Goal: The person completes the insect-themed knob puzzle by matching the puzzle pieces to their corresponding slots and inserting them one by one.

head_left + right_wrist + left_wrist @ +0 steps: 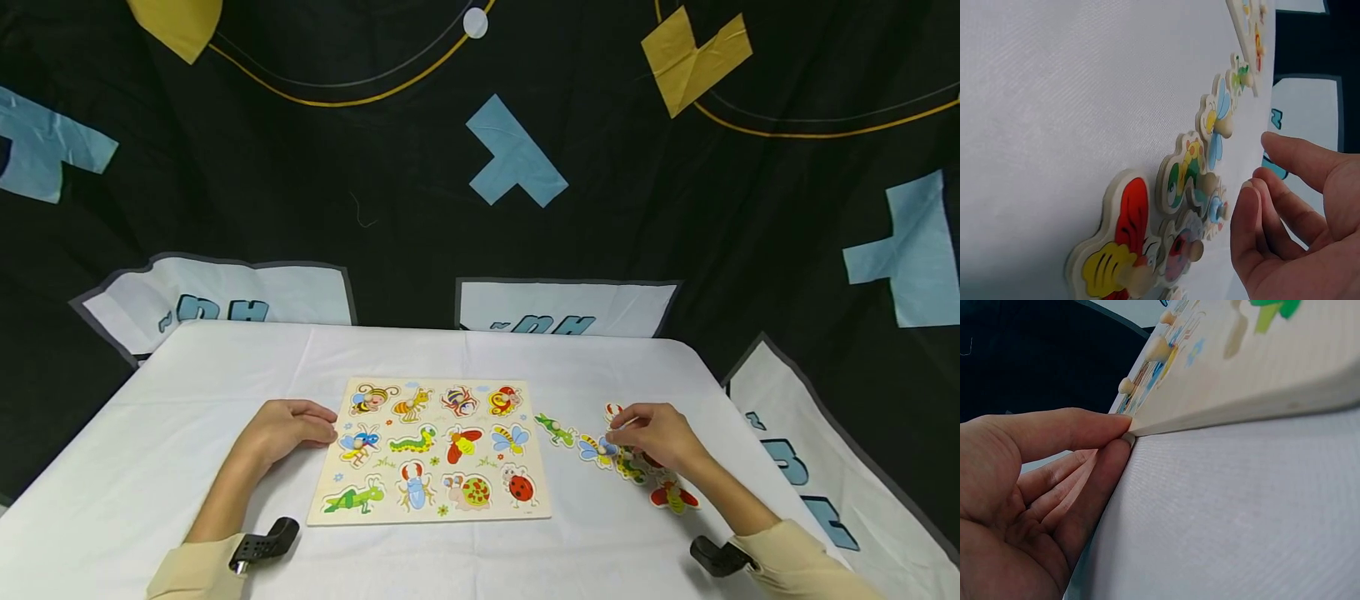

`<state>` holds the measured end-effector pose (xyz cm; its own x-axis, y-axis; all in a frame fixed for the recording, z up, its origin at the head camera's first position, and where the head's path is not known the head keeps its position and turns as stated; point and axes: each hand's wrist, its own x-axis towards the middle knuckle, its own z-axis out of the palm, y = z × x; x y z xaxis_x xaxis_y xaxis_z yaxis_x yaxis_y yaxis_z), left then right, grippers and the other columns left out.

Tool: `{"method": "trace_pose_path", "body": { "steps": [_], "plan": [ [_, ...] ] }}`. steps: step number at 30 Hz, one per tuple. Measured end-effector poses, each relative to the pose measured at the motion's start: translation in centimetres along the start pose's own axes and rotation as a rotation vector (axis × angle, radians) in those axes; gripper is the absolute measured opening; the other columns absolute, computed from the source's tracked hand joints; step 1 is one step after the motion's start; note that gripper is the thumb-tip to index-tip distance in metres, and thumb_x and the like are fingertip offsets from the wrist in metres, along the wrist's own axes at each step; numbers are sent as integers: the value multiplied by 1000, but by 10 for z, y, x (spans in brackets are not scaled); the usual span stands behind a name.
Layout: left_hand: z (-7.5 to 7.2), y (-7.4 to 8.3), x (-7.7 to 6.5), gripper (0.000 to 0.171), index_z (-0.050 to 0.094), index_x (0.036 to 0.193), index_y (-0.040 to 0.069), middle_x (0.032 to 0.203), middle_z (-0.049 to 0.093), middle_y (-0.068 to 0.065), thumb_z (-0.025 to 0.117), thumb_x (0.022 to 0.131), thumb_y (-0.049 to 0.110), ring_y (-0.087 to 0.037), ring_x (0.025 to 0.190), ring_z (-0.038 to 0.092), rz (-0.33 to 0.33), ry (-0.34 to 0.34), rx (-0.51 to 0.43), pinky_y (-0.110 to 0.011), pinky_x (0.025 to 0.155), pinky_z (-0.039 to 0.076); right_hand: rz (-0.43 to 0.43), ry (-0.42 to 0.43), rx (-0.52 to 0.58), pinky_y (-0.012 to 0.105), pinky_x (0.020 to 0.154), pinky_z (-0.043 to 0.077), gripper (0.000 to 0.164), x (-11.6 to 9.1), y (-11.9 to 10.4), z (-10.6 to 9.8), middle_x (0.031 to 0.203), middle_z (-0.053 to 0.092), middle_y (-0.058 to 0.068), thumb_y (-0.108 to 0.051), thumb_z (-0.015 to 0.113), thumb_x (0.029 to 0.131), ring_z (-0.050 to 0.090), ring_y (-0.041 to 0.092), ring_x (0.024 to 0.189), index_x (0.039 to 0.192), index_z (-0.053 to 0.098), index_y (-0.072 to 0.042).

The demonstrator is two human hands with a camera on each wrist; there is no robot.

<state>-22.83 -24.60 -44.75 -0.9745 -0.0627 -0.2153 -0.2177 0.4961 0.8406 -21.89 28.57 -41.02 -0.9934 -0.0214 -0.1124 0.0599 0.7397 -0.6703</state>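
Puzzle board of pale, insect-printed rectangular wood (480,454) lies on the white-clothed counter (450,567), your left hand (288,431) pinching its left edge between fingers. Right of the board, your right hand (657,432) hangs over knobbed, colourful wooden insect pieces (596,452), fingers parted and empty. Those crowd together, so grasping one could knock its neighbours askew.
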Motion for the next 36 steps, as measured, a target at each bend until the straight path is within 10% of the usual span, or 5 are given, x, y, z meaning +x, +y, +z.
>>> {"method": "trace_pose_path", "body": {
  "steps": [36],
  "plan": [
    [-2,0,-2,42,72,114,-1,88,79,-5,83,77,15,-12,78,70,8,-15,-20,-26,72,50,70,-81,34,33,55,49,25,-12,24,2,74,65,4,-19,85,79,57,19,61,96,70,-8]
  ]
}}
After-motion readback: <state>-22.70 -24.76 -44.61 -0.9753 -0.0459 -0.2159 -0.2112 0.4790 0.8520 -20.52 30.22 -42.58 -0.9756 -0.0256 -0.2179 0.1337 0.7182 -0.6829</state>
